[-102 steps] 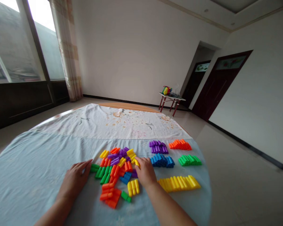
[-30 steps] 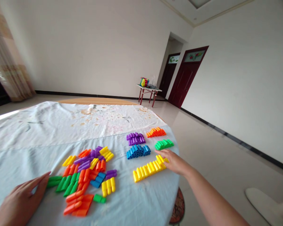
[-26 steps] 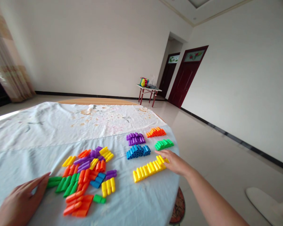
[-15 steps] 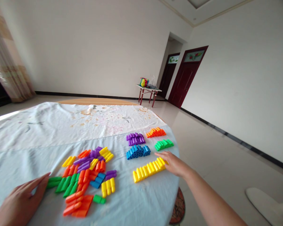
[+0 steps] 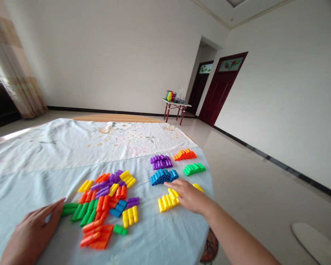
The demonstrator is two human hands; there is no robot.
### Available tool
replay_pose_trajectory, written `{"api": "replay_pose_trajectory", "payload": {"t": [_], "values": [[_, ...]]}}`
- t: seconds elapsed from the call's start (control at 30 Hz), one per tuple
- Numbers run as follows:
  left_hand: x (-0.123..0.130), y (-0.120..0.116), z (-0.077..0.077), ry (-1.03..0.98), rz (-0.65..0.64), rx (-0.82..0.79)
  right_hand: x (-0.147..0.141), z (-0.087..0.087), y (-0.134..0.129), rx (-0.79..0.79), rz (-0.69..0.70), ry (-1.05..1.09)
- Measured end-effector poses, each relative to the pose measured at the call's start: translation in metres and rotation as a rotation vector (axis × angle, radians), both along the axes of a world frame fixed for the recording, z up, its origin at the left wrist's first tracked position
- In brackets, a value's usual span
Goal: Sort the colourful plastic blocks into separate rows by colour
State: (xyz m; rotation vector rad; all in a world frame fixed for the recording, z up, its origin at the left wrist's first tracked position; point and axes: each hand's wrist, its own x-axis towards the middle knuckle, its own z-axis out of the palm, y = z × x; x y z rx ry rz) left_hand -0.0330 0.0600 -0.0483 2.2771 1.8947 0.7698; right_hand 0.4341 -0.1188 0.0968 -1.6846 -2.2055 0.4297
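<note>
My right hand (image 5: 191,196) is over a row of yellow plastic tube pieces (image 5: 165,203) on the table. Its fingers are around a yellow tube piece (image 5: 173,193) that sits higher than the row, and the hand hides part of the row. My left hand (image 5: 34,228) lies on the cloth with fingers stretched out, the tips beside green tube pieces (image 5: 84,212). Between the hands is a loose pile with orange (image 5: 95,235), purple (image 5: 102,191), blue (image 5: 118,209) and yellow pieces (image 5: 130,216).
Past my right hand are stacks of blue (image 5: 164,177), purple (image 5: 161,162), orange (image 5: 185,154) and green pieces (image 5: 194,169). A light blue and floral tablecloth (image 5: 105,143) covers the table. A small table (image 5: 176,103) with bags stands far off; a white seat (image 5: 314,239) is at right.
My right hand has moved left along the yellow row, from its right end to over its middle. The left hand stays by the green pieces. The view has shifted slightly.
</note>
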Motion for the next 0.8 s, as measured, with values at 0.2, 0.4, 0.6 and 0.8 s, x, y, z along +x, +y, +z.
{"api": "replay_pose_trajectory", "payload": {"t": [0.2,0.4,0.6,0.8], "values": [[0.015,-0.015,0.022,0.001,0.009,-0.016,-0.008,-0.008,0.001,-0.017,0.001,-0.077],[0.035,-0.037,0.058,-0.015,0.029,-0.070,-0.007,-0.009,-0.002,-0.034,0.007,-0.064],[0.040,-0.043,0.064,-0.020,0.042,-0.057,-0.010,-0.011,-0.003,-0.074,0.026,-0.071],[0.039,-0.042,0.060,-0.022,0.030,-0.040,-0.010,-0.003,-0.005,-0.098,0.016,-0.057]]}}
